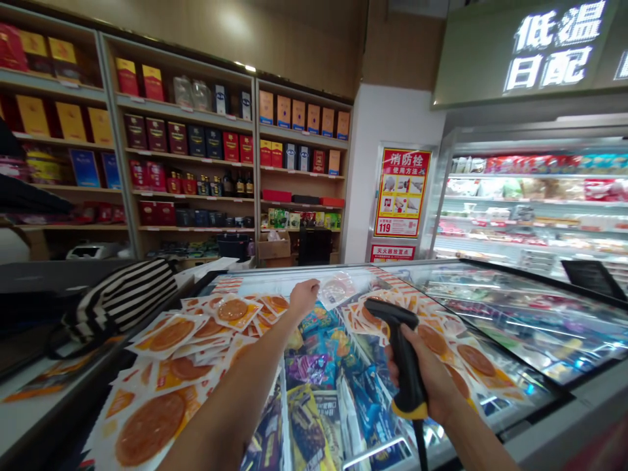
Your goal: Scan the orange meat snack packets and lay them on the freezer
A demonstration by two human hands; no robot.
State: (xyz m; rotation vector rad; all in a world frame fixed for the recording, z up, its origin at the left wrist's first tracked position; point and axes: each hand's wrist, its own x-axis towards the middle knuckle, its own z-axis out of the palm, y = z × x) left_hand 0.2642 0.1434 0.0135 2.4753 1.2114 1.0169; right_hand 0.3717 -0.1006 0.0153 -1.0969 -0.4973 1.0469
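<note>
My right hand [424, 366] is wrapped round the handle of a black and yellow barcode scanner [407, 366], its head turned to the left and its cord hanging down. Stretched forward over the freezer, my left hand [304, 296] pinches the edge of a see-through flat packet [337, 289] with a round shape in it. Left of that arm lies a heap of flat packets with round orange-brown patties [154, 418]. More such packets [434, 340] are spread on the right, behind and beside the scanner.
Below the glass, the chest freezer [490, 314] holds colourful bags [314, 366]. A black-and-white striped bag [127, 297] sits on the left counter. Shelves of boxed bottles [196, 140] line the back wall; a lit refrigerated display [530, 203] stands at right.
</note>
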